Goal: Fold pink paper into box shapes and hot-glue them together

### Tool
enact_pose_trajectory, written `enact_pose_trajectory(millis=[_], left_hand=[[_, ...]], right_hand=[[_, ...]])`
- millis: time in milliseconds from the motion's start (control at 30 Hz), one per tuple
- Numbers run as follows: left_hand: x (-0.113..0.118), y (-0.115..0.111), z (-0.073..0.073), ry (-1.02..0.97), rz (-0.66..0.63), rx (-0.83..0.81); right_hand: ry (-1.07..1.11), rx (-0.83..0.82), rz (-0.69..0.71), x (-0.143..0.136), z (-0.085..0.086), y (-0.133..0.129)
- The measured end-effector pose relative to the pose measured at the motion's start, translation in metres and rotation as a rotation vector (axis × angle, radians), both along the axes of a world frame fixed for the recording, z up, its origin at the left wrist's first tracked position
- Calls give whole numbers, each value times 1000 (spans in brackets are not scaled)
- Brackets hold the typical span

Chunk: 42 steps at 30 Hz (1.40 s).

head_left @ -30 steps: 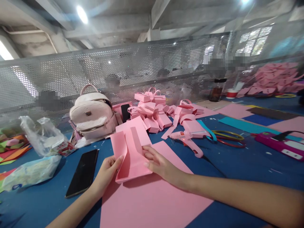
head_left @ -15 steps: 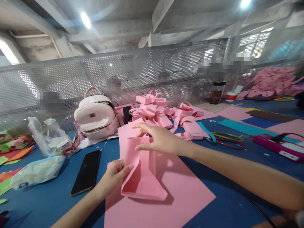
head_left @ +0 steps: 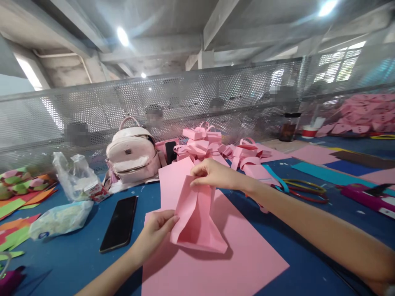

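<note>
A folded pink foam-like sheet, shaped as an open box [head_left: 200, 222], is held above flat pink sheets [head_left: 247, 263]. My left hand [head_left: 160, 226] pinches its left side edge between thumb and fingers. My right hand [head_left: 208, 172] grips the far upper edge, fingers closed together on it. The wide open end of the box faces me, tilted toward the sheets. Part of the far edge is hidden behind my right hand.
Behind lies a heap of pink boxes with handles [head_left: 202, 144]. A pale backpack [head_left: 132, 152], a black phone [head_left: 119, 224] and plastic bags [head_left: 61, 220] are on the left. Rolls of tape [head_left: 308, 191], coloured strips [head_left: 327, 174] and a purple device [head_left: 364, 197] lie right. A perforated metal screen [head_left: 185, 94] stands behind.
My right hand has closed from a wider grasp into a pinch on the far edge. The box is turned slightly, and the whole view has shifted a little.
</note>
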<state>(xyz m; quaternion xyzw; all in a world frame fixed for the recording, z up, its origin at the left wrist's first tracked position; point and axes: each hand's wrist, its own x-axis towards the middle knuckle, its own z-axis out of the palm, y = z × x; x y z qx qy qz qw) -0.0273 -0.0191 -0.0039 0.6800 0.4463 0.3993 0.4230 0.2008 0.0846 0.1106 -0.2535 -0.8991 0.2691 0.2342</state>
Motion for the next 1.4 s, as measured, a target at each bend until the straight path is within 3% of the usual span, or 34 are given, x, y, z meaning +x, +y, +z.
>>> enact_pose_trajectory(millis=[267, 367, 500, 633, 800, 900, 1033, 1200, 1400], left_hand=[[4, -10, -1, 66, 121, 125], [4, -11, -4, 48, 207, 163], [2, -10, -3, -15, 365, 220], [3, -10, 0, -85, 427, 246], [-1, -13, -7, -78, 441, 229], [-6, -15, -15, -35, 454, 232], [-10, -17, -22, -32, 456, 232], [-11, -20, -28, -67, 429, 226], [-3, -21, -26, -86, 336, 199]], right_hand=[[42, 166, -80, 2, -3, -9], [141, 467, -105, 0, -4, -21], [179, 1010, 81, -5, -3, -38], [-61, 1218, 263, -14, -18, -41], [43, 1270, 282, -21, -50, -22], [61, 1282, 339, -19, -59, -13], [85, 1244, 332, -20, -63, -9], [138, 1128, 221, -25, -65, -10], [138, 1005, 143, -27, -66, -15]])
